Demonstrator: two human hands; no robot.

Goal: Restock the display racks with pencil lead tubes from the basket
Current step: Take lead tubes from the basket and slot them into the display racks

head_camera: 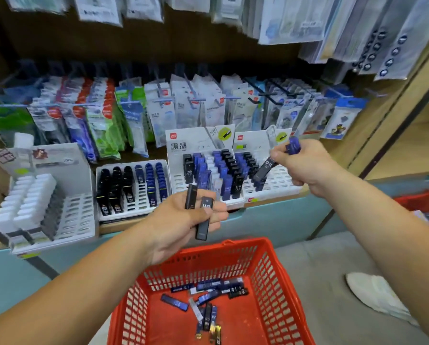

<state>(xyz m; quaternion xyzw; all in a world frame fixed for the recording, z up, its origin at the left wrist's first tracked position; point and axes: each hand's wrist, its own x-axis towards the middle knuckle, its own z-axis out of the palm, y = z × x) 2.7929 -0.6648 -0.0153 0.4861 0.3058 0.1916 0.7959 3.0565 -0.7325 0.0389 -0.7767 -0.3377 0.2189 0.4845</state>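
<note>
You are holding your right hand [300, 165] over the right-most white slotted plastic display rack [280, 181], fingers curled round two tubes at once: a dark grey square-sided plastic lead tube [264, 170] marked 0.5, gripped at its upper end, and a blue plastic lead tube [293, 144] sticking up past the knuckles. The grey tube is hanging tilted, its long axis running from your fingers down and to the left, with its lower end close over the rack's filled rows. The bare slots are lying nearer you, under the hand. This hand is the nearer one to that rack, and the tube probably needs to come upright before it goes into a slot. Your left hand [183, 220] is hovering lower, in front of the middle white slotted rack [177, 180], gripping two black plastic lead tubes [203, 217]. More loose lead tubes [208, 300] are lying flat in the red plastic mesh basket [265, 247] below both hands.
</note>
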